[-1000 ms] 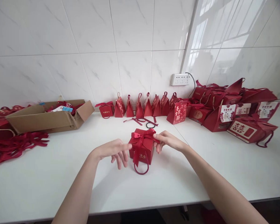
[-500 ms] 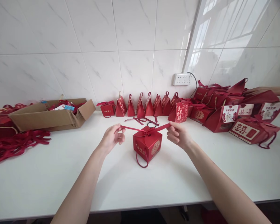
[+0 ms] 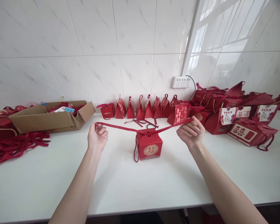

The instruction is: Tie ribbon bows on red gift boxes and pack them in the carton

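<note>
A small red gift box with a gold emblem stands on the white counter in front of me. A red ribbon runs through its top and stretches out to both sides. My left hand is closed on the ribbon's left end. My right hand is closed on the right end. Both hands are spread wide apart, level with the box top. A dark red cord handle hangs down the box's left side.
A row of small red pyramid boxes lines the wall. Larger red gift bags crowd the right. An open cardboard carton and a heap of red ribbons lie at the left. A wall socket sits behind.
The bow on the box has been pulled undone. Both hands have moved outward with the ribbon ends, stretching it straight. The box has turned and shifted slightly right.
</note>
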`<control>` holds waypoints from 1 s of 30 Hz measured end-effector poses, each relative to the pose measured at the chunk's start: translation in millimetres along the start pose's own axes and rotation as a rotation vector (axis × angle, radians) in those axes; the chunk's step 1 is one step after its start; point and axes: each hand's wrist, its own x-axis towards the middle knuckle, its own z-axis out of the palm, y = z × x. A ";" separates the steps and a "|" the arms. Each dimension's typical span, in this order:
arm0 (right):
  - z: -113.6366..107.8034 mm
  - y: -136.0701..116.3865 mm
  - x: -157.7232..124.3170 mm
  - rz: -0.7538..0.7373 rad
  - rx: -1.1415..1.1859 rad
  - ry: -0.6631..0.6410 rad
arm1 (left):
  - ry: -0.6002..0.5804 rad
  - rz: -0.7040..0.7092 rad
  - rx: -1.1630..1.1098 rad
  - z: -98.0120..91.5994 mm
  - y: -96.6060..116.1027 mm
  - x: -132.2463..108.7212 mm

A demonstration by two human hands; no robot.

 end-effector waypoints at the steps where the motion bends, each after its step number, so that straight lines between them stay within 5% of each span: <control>1: -1.2 -0.1 0.2 0.022 0.047 -0.030 | 0.001 0.001 -0.014 -0.7 0.1 0.8; 7: 13.7 -1.2 11.6 0.117 -0.165 -0.043 | -0.038 -0.001 0.060 9.6 -0.1 1.8; 17: 113.2 19.4 59.8 0.288 -0.445 -0.410 | -0.626 0.036 0.371 128.6 -7.9 -13.1; 22: 130.8 24.0 60.2 0.251 -0.539 -0.418 | -0.757 0.127 0.488 149.5 -5.0 -18.6; 26: 129.3 16.0 48.2 0.231 -0.598 -0.434 | -0.695 0.250 0.568 141.7 -2.8 -17.5; 30: 114.7 -15.4 34.4 0.498 -0.627 -0.844 | -0.337 0.540 0.646 117.0 8.9 -3.8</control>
